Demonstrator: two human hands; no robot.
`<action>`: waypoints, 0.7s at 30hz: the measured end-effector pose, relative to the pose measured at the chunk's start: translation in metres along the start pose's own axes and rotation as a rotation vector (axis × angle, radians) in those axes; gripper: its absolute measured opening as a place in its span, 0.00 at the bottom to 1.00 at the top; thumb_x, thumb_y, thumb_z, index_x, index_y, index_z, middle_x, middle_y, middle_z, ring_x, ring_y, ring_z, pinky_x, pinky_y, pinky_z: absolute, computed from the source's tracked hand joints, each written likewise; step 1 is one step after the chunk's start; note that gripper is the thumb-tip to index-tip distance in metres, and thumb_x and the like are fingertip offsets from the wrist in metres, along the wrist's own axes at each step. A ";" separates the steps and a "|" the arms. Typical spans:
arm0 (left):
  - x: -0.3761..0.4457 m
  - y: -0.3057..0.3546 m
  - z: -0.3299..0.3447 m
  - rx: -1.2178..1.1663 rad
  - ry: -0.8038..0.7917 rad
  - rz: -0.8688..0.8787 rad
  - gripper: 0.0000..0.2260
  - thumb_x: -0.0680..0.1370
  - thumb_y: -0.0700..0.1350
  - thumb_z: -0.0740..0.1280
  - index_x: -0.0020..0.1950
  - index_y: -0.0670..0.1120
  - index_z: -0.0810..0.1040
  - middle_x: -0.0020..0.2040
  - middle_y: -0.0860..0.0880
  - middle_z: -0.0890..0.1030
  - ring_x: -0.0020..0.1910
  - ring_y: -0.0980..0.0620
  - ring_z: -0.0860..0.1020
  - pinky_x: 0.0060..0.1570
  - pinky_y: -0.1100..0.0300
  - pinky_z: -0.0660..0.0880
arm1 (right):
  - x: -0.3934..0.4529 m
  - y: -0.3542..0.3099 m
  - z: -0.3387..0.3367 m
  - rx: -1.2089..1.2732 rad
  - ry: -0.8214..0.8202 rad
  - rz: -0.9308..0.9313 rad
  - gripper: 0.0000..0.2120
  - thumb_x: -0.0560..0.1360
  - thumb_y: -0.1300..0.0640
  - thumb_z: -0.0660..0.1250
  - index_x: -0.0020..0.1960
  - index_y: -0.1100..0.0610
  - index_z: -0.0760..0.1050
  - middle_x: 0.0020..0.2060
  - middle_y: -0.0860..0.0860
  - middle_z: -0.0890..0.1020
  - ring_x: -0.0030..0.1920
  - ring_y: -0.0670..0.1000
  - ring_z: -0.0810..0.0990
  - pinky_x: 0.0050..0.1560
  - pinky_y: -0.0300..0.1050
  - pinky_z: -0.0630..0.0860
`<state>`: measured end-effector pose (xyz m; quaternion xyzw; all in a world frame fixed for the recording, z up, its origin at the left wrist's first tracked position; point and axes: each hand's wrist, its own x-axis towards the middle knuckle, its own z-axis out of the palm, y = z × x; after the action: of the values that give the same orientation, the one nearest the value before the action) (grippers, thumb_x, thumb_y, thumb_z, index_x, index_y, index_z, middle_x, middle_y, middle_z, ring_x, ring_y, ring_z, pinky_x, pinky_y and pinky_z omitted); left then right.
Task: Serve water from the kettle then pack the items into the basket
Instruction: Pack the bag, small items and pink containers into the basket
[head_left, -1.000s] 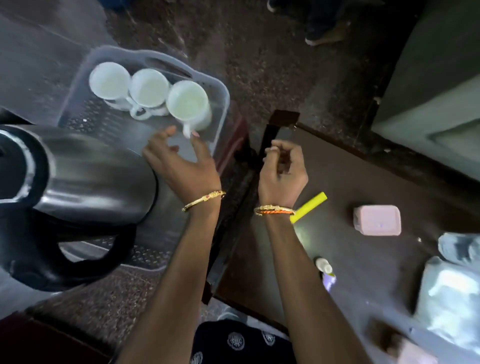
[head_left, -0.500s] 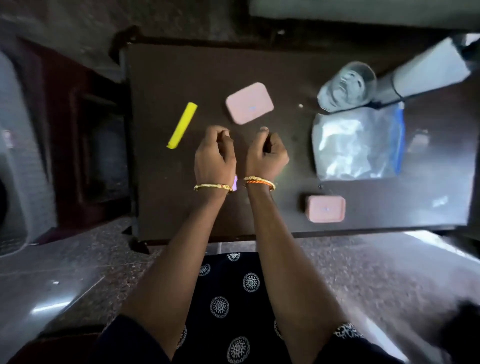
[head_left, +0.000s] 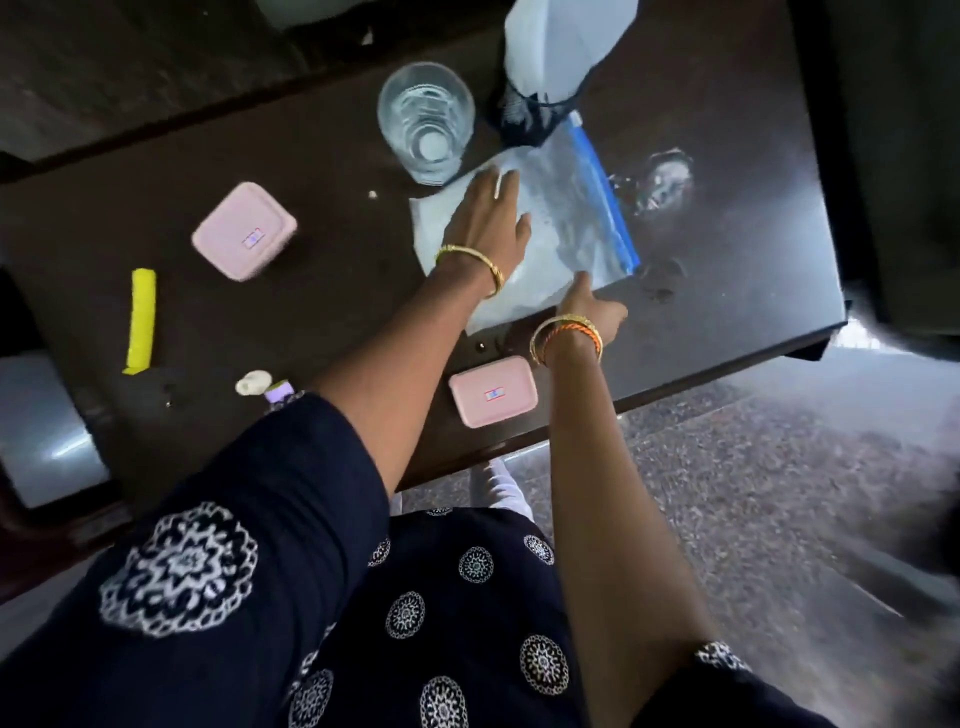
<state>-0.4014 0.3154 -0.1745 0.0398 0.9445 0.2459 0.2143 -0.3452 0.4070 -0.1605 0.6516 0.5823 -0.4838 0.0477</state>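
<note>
A clear zip bag (head_left: 566, 218) with a blue seal strip lies flat on the dark table (head_left: 332, 156). My left hand (head_left: 485, 218) rests flat on the bag's left part, fingers straight. My right hand (head_left: 597, 306) is at the bag's near edge, thumb on top of the plastic and fingers curled beside it, pinching that edge. A glass of water (head_left: 426, 122) stands just beyond the bag. The kettle and the cups are out of view. A grey surface (head_left: 47, 431) at the left edge may be the basket.
Two pink lidded boxes sit on the table, one at the left (head_left: 244, 231) and one at the near edge (head_left: 492, 391). A yellow stick (head_left: 141, 321), a small white lump (head_left: 253, 383) and a white object with a black base (head_left: 561, 47) are also there. The table's right corner (head_left: 831, 327) drops to speckled floor.
The view swung from the basket with cups and the kettle to the table. Both hands moved right from the table's middle onto the zip bag, and the left hand opened flat.
</note>
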 end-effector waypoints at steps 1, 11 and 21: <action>0.010 0.006 0.003 0.040 -0.005 -0.010 0.24 0.80 0.46 0.55 0.74 0.40 0.54 0.76 0.37 0.56 0.76 0.42 0.54 0.74 0.53 0.55 | 0.005 -0.004 -0.002 0.014 -0.034 0.018 0.16 0.74 0.56 0.66 0.57 0.65 0.71 0.58 0.64 0.77 0.57 0.62 0.77 0.58 0.51 0.73; 0.035 0.020 0.004 0.164 0.087 -0.201 0.20 0.79 0.51 0.57 0.63 0.38 0.70 0.64 0.37 0.73 0.66 0.39 0.68 0.64 0.46 0.66 | 0.042 -0.001 -0.028 0.340 -0.199 0.069 0.09 0.78 0.63 0.60 0.39 0.56 0.68 0.37 0.55 0.77 0.36 0.51 0.76 0.38 0.46 0.79; -0.040 0.008 -0.055 -0.642 0.295 -0.283 0.14 0.73 0.50 0.68 0.32 0.52 0.66 0.26 0.56 0.68 0.22 0.63 0.67 0.24 0.73 0.63 | 0.023 0.010 -0.041 0.337 -0.496 -0.145 0.07 0.74 0.65 0.68 0.42 0.56 0.72 0.36 0.53 0.79 0.40 0.53 0.77 0.44 0.48 0.76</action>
<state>-0.3890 0.2901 -0.1120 -0.1961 0.8361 0.5005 0.1095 -0.3165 0.4456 -0.1597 0.4693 0.5092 -0.7201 0.0449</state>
